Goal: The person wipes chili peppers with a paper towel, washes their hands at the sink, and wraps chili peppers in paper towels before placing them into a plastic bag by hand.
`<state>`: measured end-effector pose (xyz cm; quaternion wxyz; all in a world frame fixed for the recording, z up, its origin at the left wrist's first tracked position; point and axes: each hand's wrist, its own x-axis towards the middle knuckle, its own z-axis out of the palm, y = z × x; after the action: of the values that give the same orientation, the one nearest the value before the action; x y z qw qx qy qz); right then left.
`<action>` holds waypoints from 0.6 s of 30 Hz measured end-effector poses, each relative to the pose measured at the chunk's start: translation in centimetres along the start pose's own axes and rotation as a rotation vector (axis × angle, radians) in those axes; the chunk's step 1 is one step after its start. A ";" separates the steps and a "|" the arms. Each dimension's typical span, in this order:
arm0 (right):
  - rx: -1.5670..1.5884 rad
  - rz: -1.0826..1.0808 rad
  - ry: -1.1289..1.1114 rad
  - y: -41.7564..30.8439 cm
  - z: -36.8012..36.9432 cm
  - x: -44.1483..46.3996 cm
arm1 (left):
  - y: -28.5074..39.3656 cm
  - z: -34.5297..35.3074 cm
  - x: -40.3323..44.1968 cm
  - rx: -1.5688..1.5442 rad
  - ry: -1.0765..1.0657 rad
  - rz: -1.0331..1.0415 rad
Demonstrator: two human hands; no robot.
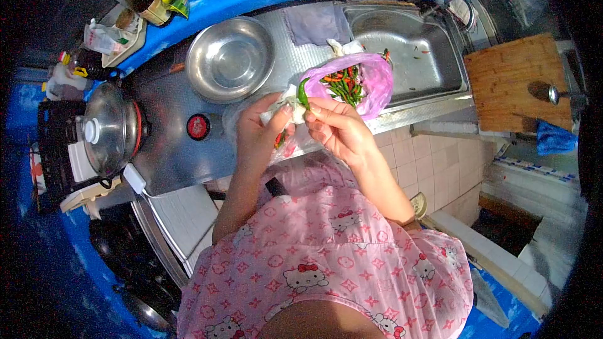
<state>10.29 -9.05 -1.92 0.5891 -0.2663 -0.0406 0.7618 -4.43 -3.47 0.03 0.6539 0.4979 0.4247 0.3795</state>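
Observation:
Between the thumb and fingers of my right hand point(339, 127) is the stem end of a green chili pepper point(303, 94), its tip pointing up. My left hand point(260, 122) is closed on a crumpled white tissue point(287, 102), which touches the chili's side. Just beyond my right hand, a pink plastic bag point(380, 81) lies open with many green and red chilies point(342, 86) inside. Below my hands, a few red and green chilies point(280, 139) show in a clear plastic bag point(290, 149), partly hidden by my left hand.
A steel basin point(229, 63) and a red-lidded jar point(198, 127) stand on the counter. The sink point(408, 44) is at right, beside a wooden cutting board point(518, 81). A grey cloth point(317, 23) lies behind; a lidded pan point(110, 129) is at left.

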 end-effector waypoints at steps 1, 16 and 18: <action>-0.048 -0.036 0.045 -0.1 0.4 -0.1 | 0.0 0.2 0.0 -0.039 -0.016 0.012; 0.182 0.177 -0.178 -1.1 -1.7 0.0 | -0.8 0.7 0.6 0.223 0.027 0.109; 0.275 0.218 -0.263 -1.0 -2.3 0.4 | -2.1 0.2 1.1 0.157 0.090 0.091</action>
<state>12.17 -8.97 -3.68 0.5238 -0.0847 0.0161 0.8475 -3.65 -2.96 -2.13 0.5750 0.5491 0.4590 0.3964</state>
